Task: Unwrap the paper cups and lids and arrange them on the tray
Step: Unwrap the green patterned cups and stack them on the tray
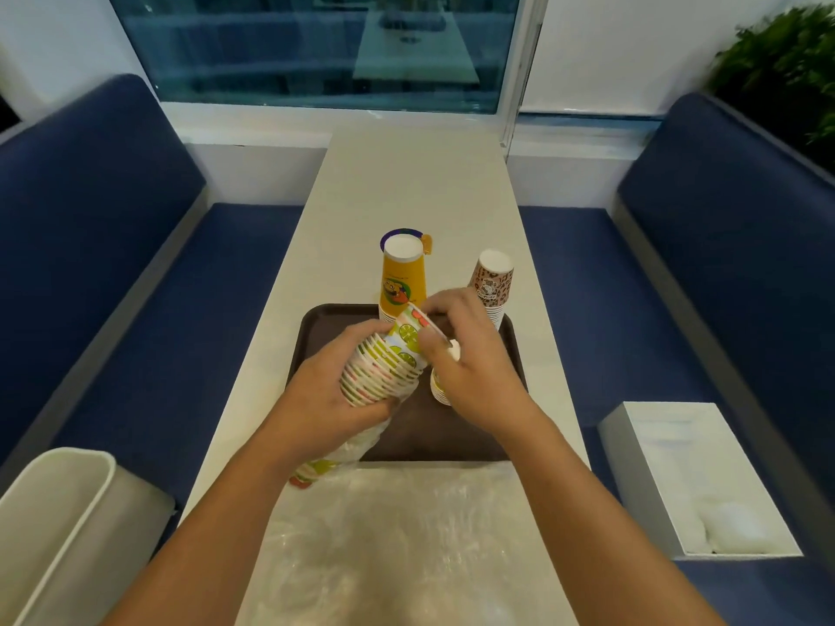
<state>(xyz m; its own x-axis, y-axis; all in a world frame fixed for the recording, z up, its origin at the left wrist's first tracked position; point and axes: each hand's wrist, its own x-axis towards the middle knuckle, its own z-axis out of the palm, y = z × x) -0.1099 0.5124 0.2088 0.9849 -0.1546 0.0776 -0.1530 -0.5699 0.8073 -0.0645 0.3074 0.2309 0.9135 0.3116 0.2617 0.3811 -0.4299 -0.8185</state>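
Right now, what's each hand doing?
Left hand: closed around the lime-print cup stack.
Right hand: fingers pinching the stack's top cup at its end.

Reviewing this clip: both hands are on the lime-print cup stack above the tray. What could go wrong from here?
1. The left hand holds the lime-print stack tilted while the right hand works at its top end; loose cups could slide off.
2. The right hand is close to the upside-down orange stack and brown stack at the far edge of the tray; a knock might topple them.
3. Plastic wrap trails under the stack and could snag.
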